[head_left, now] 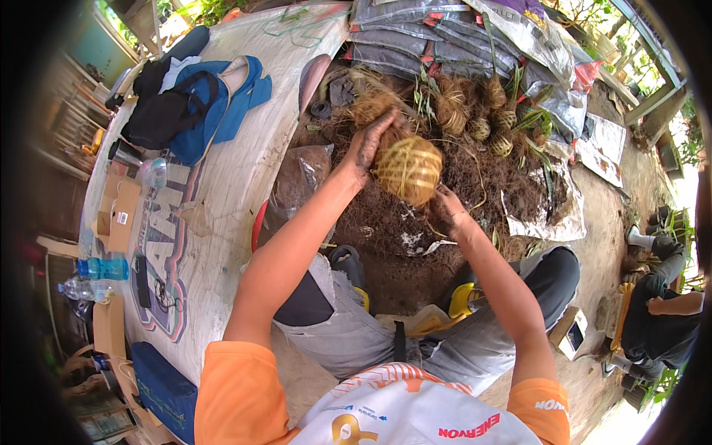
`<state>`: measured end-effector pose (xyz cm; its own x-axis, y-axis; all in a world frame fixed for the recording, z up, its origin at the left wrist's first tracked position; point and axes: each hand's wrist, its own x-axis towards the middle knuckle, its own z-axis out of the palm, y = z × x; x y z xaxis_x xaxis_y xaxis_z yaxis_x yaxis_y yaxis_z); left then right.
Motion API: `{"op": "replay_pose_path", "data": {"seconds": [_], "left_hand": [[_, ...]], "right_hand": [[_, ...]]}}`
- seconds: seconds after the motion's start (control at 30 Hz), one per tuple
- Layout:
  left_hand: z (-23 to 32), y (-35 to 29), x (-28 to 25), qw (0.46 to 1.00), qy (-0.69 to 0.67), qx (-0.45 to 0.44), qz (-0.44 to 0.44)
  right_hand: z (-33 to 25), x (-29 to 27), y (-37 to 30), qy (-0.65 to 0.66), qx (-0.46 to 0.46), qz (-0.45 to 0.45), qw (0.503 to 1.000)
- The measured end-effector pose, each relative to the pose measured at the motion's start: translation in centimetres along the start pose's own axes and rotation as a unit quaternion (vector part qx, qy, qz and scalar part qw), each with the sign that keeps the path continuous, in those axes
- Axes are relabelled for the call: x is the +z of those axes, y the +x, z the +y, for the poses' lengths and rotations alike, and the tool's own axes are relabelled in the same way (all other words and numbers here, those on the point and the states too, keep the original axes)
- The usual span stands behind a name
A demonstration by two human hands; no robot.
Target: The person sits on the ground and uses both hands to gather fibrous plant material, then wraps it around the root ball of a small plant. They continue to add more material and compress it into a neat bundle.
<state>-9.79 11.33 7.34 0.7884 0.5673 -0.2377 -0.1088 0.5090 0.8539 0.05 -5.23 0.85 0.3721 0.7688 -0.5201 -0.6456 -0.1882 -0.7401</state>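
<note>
A round ball of brown fibre [409,169], bound with yellowish strips, is up in front of me over a heap of loose fibre [460,193]. My left hand [368,144] holds its upper left side, fingers stretched along it and dirty with soil. At the ball's lower right edge is my right hand [446,211], its fingers curled together. What they pinch is too small to make out. A thin pale strand [483,191] curves near that hand. Just beyond the ball lies a shaggy fibre clump [373,106].
Several bound plant balls [452,111] with leaves sit behind the heap, before stacked grey plastic sacks [437,46]. A clear plastic bag [300,178] lies left. The whitish table [245,148] bears a blue bag [222,104] and bottles [104,268]. Another person [664,311] sits far right.
</note>
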Motion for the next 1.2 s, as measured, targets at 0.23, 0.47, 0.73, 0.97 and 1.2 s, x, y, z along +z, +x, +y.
{"op": "replay_pose_path", "data": {"seconds": [0.23,0.47,0.73,0.97,1.2], "left_hand": [[-1.1,-0.7,0.6,0.979,0.184,-0.022,-0.086],[-2.6,0.4,-0.6,0.976,0.171,-0.035,-0.134],[-3.5,0.3,-0.2,0.973,0.156,-0.089,-0.145],[-3.1,0.4,-0.1,0.968,0.227,-0.073,-0.076],[-1.8,1.6,-1.3,0.99,0.12,0.044,0.057]], "right_hand": [[-3.8,-0.1,-0.4,-0.277,-0.067,0.065,0.956],[-6.9,0.0,-2.0,-0.338,-0.086,0.032,0.937],[-6.0,1.3,-2.4,-0.231,-0.136,0.097,0.959],[-6.8,2.5,-4.5,-0.343,-0.162,0.033,0.925],[-4.3,3.7,-5.2,-0.303,-0.276,-0.025,0.912]]}}
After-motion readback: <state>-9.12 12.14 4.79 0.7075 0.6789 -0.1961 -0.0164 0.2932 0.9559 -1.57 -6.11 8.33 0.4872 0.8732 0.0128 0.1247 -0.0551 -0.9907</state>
